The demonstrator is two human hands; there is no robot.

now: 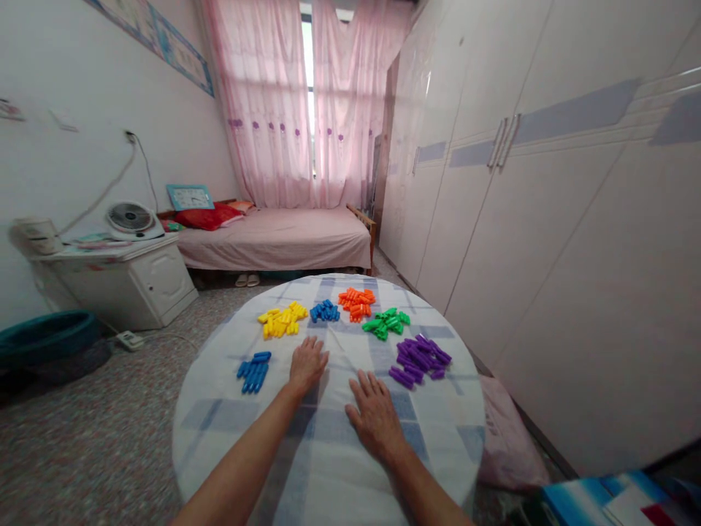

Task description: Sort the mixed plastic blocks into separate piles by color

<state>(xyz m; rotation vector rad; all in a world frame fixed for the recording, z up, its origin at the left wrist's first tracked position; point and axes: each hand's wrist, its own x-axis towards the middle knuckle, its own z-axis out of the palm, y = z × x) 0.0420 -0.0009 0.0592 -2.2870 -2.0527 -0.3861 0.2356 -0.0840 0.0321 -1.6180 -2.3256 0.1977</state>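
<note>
My left hand (308, 362) lies flat on the checked tablecloth (328, 453), fingers stretched forward and nothing held. To its right and a bit nearer to me, my right hand (375, 410) rests palm down with fingers spread. Around them are piles of small plastic cylinder-shaped pieces, sorted by colour. Yellow pieces (283, 320) and a small blue pile (325, 311) lie beyond my left hand, with more blue pieces (254, 373) to its left. Orange pieces (356, 302) and green pieces (386, 324) are at the back. Purple pieces (419, 359) lie right of my right hand.
Behind the round table stands a bed (274, 237) with red pillows. A white cabinet (147, 277) with a fan (132, 218) on it is at the left, near a teal basin (49, 332). A tall wardrobe (509, 241) lines the right side, with a pink bag (512, 438) below.
</note>
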